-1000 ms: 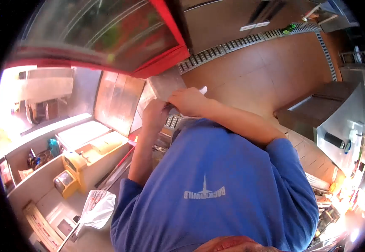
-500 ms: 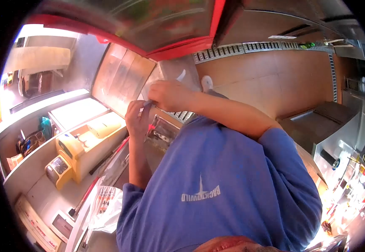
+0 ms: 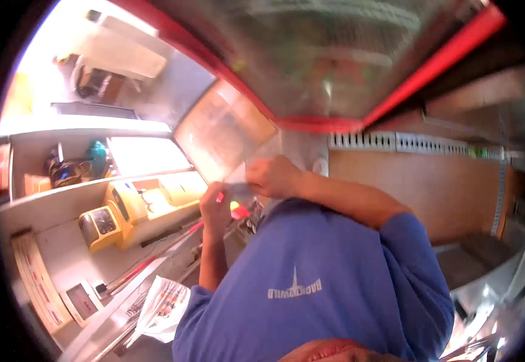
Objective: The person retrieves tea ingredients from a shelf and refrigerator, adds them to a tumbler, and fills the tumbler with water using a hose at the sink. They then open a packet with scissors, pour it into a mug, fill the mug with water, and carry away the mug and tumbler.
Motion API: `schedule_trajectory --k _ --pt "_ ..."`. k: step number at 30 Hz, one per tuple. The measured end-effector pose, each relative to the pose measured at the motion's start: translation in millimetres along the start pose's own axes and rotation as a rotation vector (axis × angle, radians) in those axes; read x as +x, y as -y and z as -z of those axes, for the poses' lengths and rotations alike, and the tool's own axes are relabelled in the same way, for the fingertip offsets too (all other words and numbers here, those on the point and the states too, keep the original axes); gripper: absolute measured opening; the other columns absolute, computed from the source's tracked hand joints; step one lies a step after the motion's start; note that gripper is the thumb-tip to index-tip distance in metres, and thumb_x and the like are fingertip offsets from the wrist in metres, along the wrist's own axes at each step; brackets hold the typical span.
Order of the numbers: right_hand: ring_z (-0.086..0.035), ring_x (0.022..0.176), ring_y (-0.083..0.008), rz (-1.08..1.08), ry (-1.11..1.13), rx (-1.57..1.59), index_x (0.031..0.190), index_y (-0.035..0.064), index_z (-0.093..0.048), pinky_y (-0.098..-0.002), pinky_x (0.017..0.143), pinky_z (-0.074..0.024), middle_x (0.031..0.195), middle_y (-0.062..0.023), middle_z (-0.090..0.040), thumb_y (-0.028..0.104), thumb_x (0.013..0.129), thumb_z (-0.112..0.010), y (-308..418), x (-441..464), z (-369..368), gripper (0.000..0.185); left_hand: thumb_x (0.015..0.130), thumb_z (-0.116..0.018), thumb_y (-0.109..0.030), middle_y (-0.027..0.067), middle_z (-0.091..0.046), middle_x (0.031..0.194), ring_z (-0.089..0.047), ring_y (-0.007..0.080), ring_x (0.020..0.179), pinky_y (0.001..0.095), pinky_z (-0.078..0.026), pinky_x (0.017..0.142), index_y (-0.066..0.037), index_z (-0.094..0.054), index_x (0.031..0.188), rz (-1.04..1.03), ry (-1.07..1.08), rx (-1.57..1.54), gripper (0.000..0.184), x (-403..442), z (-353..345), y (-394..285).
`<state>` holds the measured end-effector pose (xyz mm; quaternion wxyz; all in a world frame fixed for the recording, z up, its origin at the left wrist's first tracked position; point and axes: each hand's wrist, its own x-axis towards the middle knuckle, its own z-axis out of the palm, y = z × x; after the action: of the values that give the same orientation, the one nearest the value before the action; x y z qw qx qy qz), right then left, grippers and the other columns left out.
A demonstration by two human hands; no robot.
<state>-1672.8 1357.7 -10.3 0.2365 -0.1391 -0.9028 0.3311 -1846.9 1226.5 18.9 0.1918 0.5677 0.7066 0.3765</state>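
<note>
To the right of the yellow machine [image 3: 141,208], a small grey strip [image 3: 237,189] lies between my two hands, its long axis seeming to run crosswise, away from the machine. My left hand [image 3: 215,206] is nearer the machine; my right hand [image 3: 276,176] is farther off. Both sets of fingers look narrow, pinching the strip's ends, though blur hides the exact contact. It looks thin, dull and soft-edged.

Left hand [image 3: 215,207]: was raised, fingers bent.
Left forearm [image 3: 213,256]: ran below that hand.
Right hand [image 3: 275,177]: was curled, near the left hand.
Right forearm [image 3: 353,199]: slanted down rightward from its hand.
</note>
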Motion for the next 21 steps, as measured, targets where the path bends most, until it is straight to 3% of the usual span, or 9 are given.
schedule_trajectory --k 2,5,11,12,15,16,18,21 --pt "-0.064 0.076 -0.0291 0.108 0.028 -0.013 0.076 0.0086 -0.06 -0.0418 0.061 -0.0525 0.081 -0.0088 -0.062 0.024 0.078 -0.064 -11.1 15.9 12.3 0.015 0.078 -0.063 0.005 0.0101 -0.059 0.076 -0.058 0.0194 0.071 0.0285 -0.046 0.066 0.003 -0.061 0.084 0.071 -0.041 -0.124 0.007 15.0 11.2 -1.5" --pt "-0.064 0.075 -0.0294 0.107 0.066 -0.026 0.081 0.0094 -0.061 -0.042 0.061 -0.0519 0.081 -0.008 -0.062 0.021 0.078 -0.064 -21.9 40.6 37.1 0.012 0.079 -0.062 0.006 0.009 -0.058 0.075 -0.057 0.0173 0.072 0.0264 -0.045 0.067 0.003 -0.06 0.084 0.08 -0.116 -0.18 0.006 36.5 32.8 12.7" --pt "-0.062 0.075 -0.0274 0.054 -0.008 -0.033 0.084 0.008 -0.063 -0.0378 0.061 -0.0502 0.079 -0.0071 -0.059 0.013 0.075 -0.069 -5.0 110.6 79.0 0.012 0.082 -0.061 0.006 0.0044 -0.057 0.081 -0.056 0.0121 0.078 0.0241 -0.044 0.069 0.002 -0.059 0.087 0.053 -0.223 -0.664 0.007 86.2 97.3 31.6" --pt "-0.062 0.075 -0.0274 0.054 -0.01 -0.06 0.084 0.008 -0.063 -0.0378 0.061 -0.0502 0.079 -0.0071 -0.059 0.013 0.075 -0.069 0.9 124.8 81.7 0.012 0.082 -0.066 0.002 0.0065 -0.061 0.091 -0.059 0.0138 0.084 0.0244 -0.046 0.074 0.002 -0.06 0.094 0.008 -0.145 -0.802 0.013 95.3 107.2 49.5" --pt "-0.061 0.074 -0.0282 0.059 -0.038 -0.096 0.085 0.0068 -0.062 -0.0377 0.061 -0.0494 0.08 -0.0084 -0.06 0.013 0.076 -0.068 19.3 163.5 80.6 0.012 0.077 -0.074 -0.011 0.0101 -0.064 0.111 -0.061 0.0189 0.094 0.0302 -0.048 0.082 0.001 -0.06 0.114 -0.029 0.053 -0.818 0.041 130.5 107.6 73.1" --pt "-0.061 0.074 -0.0285 0.056 -0.03 -0.148 0.085 0.0062 -0.062 -0.0381 0.062 -0.049 0.08 -0.009 -0.06 0.013 0.076 -0.067 20.0 173.7 74.8 0.012 0.077 -0.073 -0.013 0.0077 -0.068 0.1 -0.062 0.0177 0.089 0.0317 -0.049 0.079 0.001 -0.064 0.111 0.116 0.124 -0.694 0.038 138.6 96.8 122.2" --pt "-0.061 0.074 -0.0288 0.026 -0.053 -0.256 0.085 0.0057 -0.061 -0.0385 0.062 -0.0486 0.08 -0.0096 -0.06 0.013 0.077 -0.067 14.2 187.0 75.9 0.012 0.08 -0.07 -0.011 0.0035 -0.069 0.089 -0.063 0.0168 0.079 0.0306 -0.049 0.071 0.0 -0.067 0.103 0.134 0.149 -0.333 0.026 161.4 107.7 133.9" --pt "-0.062 0.074 -0.0293 -0.163 -0.101 -0.202 0.085 0.0046 -0.06 -0.0386 0.065 -0.0494 0.08 -0.0101 -0.062 0.014 0.078 -0.065 -2.9 196.1 76.0 0.013 0.085 -0.064 -0.009 0.002 -0.068 0.085 -0.061 0.0141 0.069 0.0272 -0.047 0.063 0.0 -0.069 0.096 0.029 -0.037 -0.629 0.015 173.5 109.7 184.6"
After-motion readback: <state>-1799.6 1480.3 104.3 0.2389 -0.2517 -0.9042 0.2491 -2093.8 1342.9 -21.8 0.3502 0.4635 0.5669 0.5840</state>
